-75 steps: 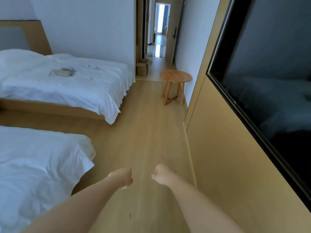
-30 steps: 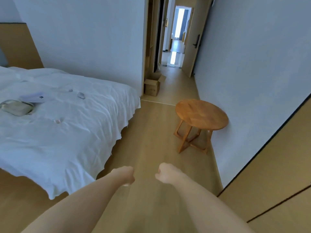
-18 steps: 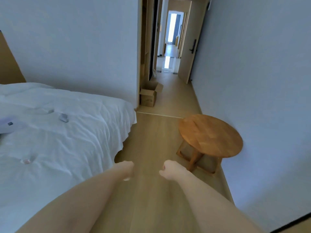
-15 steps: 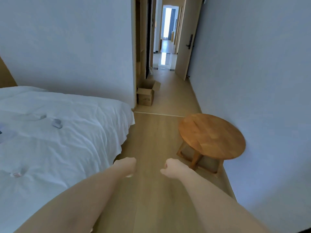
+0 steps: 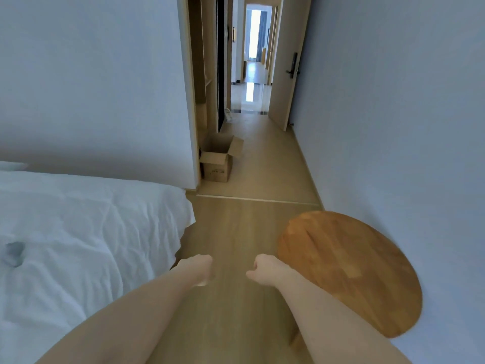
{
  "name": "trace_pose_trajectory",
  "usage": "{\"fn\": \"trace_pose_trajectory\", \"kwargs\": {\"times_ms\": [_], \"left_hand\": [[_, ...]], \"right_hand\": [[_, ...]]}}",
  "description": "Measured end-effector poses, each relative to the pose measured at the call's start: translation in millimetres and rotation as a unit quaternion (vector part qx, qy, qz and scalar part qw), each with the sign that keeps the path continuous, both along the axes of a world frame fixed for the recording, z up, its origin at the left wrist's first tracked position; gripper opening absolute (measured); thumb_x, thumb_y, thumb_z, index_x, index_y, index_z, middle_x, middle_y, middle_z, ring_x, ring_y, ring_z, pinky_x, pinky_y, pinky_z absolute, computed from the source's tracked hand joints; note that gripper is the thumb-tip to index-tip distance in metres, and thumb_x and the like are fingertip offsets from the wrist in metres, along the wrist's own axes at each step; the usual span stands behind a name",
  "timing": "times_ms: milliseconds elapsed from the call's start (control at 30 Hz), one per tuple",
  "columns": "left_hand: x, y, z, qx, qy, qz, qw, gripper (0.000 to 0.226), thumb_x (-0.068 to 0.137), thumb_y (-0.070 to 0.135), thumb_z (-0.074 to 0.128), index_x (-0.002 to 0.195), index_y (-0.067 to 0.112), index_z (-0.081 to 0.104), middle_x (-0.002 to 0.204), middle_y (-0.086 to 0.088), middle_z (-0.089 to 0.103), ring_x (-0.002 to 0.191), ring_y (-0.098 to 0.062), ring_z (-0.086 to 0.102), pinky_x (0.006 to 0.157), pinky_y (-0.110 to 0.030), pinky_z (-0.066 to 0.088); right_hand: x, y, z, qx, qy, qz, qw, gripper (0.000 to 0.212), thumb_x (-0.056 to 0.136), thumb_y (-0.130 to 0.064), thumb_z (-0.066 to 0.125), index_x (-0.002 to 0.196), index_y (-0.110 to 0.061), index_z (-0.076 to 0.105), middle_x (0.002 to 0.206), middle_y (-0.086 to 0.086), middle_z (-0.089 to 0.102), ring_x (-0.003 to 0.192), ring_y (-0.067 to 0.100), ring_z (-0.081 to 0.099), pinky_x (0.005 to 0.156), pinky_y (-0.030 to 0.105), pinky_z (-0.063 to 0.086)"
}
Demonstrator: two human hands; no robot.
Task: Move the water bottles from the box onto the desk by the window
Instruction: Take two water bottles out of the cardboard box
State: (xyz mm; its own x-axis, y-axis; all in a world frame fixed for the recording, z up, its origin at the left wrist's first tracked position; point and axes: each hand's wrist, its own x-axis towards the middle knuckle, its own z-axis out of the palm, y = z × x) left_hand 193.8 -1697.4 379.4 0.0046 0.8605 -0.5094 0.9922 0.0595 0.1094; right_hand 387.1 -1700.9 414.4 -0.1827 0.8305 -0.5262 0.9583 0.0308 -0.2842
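An open brown cardboard box stands on the wooden floor ahead, against the corner of the white wall at the mouth of the hallway. Its flaps are up and its contents are hidden. No water bottle and no desk is in view. My left hand and my right hand are held out in front of me above the floor, both curled into fists and holding nothing. The box lies well beyond them.
A bed with a white duvet fills the left side. A round wooden side table stands close on the right against the wall. Between them runs a strip of wooden floor into the hallway with an open door.
The view has moved forward along the room past the beds. The box and round table are now much nearer. Both fists stay held out in front as before.
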Motion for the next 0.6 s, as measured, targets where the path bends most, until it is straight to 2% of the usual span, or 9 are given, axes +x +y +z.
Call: {"fn": "trace_pose_trajectory", "kwargs": {"times_ms": [133, 233, 300, 433, 533, 600], "left_hand": [[5, 88, 15, 0.007, -0.011, 0.006, 1.0, 0.028, 0.096, 0.015, 0.038, 0.119, 0.007, 0.052, 0.101, -0.004, 0.052, 0.091, -0.023, 0.054, 0.09, -0.034, 0.047], [-4, 153, 14, -0.004, 0.008, 0.017, 1.0, 0.025, 0.097, 0.013, 0.039, 0.117, 0.007, 0.053, 0.105, -0.004, 0.056, 0.089, -0.022, 0.048, 0.085, -0.029, 0.043], [-12, 199, 9, -0.017, 0.009, 0.024, 1.0, 0.027, 0.098, 0.013, 0.036, 0.118, 0.005, 0.052, 0.101, -0.003, 0.057, 0.089, -0.022, 0.051, 0.084, -0.029, 0.044], [-24, 295, 0, -0.032, 0.02, 0.012, 0.999, 0.036, 0.097, 0.012, 0.035, 0.13, 0.005, 0.047, 0.121, -0.008, 0.058, 0.109, -0.026, 0.058, 0.091, -0.032, 0.047], [-38, 370, -6, -0.03, 0.017, 0.006, 0.999, 0.036, 0.097, 0.012, 0.036, 0.13, 0.004, 0.047, 0.124, -0.009, 0.058, 0.112, -0.027, 0.058, 0.091, -0.032, 0.047], [-49, 420, -5, -0.04, 0.02, 0.004, 0.999, 0.034, 0.098, 0.012, 0.037, 0.128, 0.004, 0.049, 0.118, -0.009, 0.059, 0.107, -0.026, 0.06, 0.088, -0.031, 0.048]], "right_hand": [[-4, 97, 12, 0.01, 0.006, 0.005, 1.0, 0.042, 0.097, -0.038, 0.047, 0.125, -0.008, 0.053, 0.121, 0.007, 0.059, 0.11, 0.026, 0.059, 0.088, 0.036, 0.048], [-11, 155, 11, 0.02, -0.008, 0.011, 1.0, 0.041, 0.097, -0.039, 0.047, 0.126, -0.01, 0.054, 0.123, 0.007, 0.06, 0.111, 0.026, 0.059, 0.091, 0.037, 0.049], [-15, 199, 4, 0.023, -0.01, 0.009, 1.0, 0.038, 0.097, -0.038, 0.047, 0.123, -0.01, 0.055, 0.121, 0.007, 0.061, 0.108, 0.026, 0.059, 0.089, 0.036, 0.049], [-27, 294, -8, 0.02, -0.026, 0.006, 0.999, 0.036, 0.096, -0.037, 0.047, 0.118, -0.01, 0.055, 0.117, 0.007, 0.061, 0.106, 0.026, 0.06, 0.082, 0.034, 0.046], [-40, 368, -11, 0.021, -0.033, -0.003, 0.999, 0.035, 0.095, -0.038, 0.048, 0.115, -0.011, 0.057, 0.115, 0.006, 0.063, 0.105, 0.027, 0.061, 0.078, 0.031, 0.043], [-49, 418, -6, 0.018, -0.032, -0.018, 0.999, 0.033, 0.095, -0.037, 0.048, 0.114, -0.011, 0.057, 0.114, 0.006, 0.063, 0.104, 0.027, 0.061, 0.077, 0.03, 0.041]]}}
